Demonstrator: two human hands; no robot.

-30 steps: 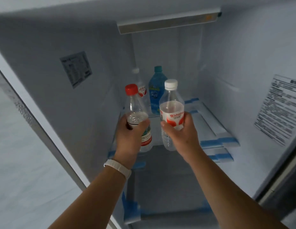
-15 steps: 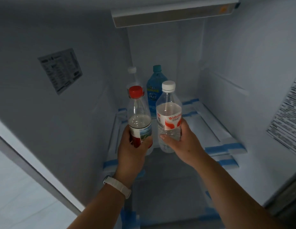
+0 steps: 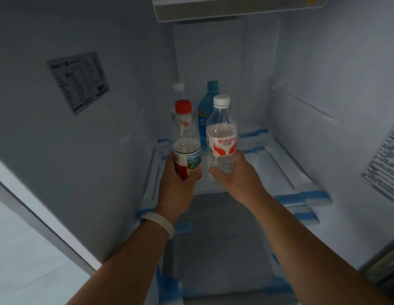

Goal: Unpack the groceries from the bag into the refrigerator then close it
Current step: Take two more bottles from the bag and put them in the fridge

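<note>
Both hands have carried their bottles deeper into the refrigerator (image 3: 323,84) since the earlier frame, nearer the two bottles at the back.

Item 1: red-capped bottle (image 3: 186,139). Clear plastic, tapered shoulder, printed label with a red band. Left hand (image 3: 178,183) wraps its lower half, grip closed around it; upright, above the front of the shelf (image 3: 268,166), apparently not yet set down.

Item 2: white-capped bottle (image 3: 221,137). Clear ribbed plastic, white and red label. Right hand (image 3: 237,175) clasps its base, grip closed on it; upright, just beside item 1.

Item 3: blue bottle (image 3: 206,111), teal cap, standing at the rear of the shelf.

Item 4: clear bottle with white cap (image 3: 178,90), rear left, mostly hidden.

Fixtures: smooth pale walls; shelf edges bound in blue tape; printed sticker (image 3: 78,82) on the left wall; white wristband (image 3: 158,223) on the left wrist.

Handling note: lower each bottle straight down onto the flat shelf, in front of the rear pair with a gap between, and release only once the base sits level. Thin plastic will likely dent if squeezed hard.
</note>
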